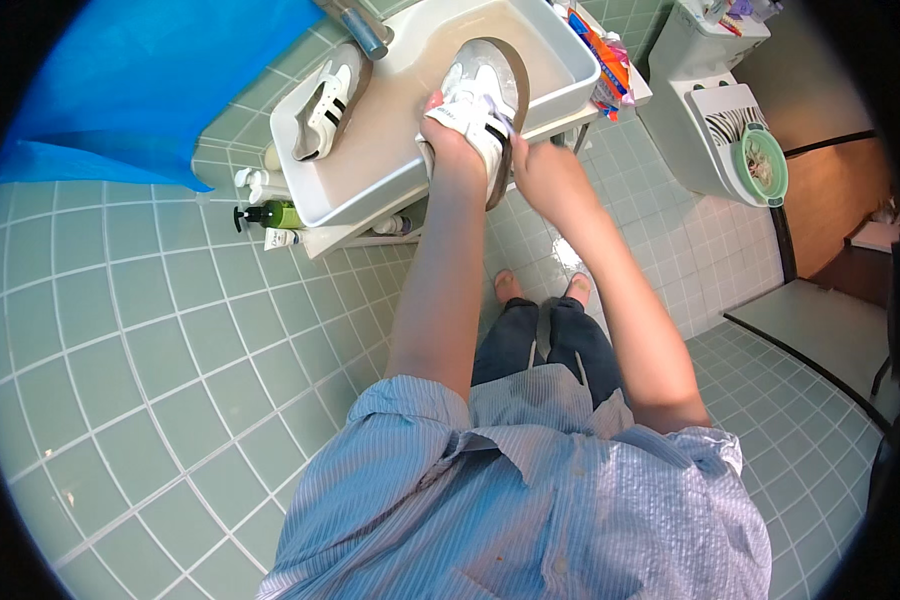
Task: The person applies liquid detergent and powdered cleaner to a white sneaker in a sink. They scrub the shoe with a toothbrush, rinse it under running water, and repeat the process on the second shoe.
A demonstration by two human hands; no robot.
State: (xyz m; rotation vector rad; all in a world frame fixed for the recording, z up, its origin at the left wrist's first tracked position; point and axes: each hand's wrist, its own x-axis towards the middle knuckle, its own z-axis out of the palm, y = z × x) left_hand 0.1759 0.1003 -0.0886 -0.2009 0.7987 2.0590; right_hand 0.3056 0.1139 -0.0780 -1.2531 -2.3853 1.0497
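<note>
My left hand is partly inside a white sneaker with a grey toe and black side stripes. It holds the shoe up over the front rim of a white washbasin, toe pointing away from me. In my right hand is a slim pale-lavender brush, probably a toothbrush, laid against the shoe's striped side. Its far end is blurred, and my fingers cover the handle. The matching sneaker rests at the basin's left side, near the tap. Cloudy brownish water lies in the basin.
A green pump bottle and a white tube stand left of the basin. An orange-and-blue packet lies to its right. Farther right, a green basket sits on the toilet. A blue sheet hangs upper left.
</note>
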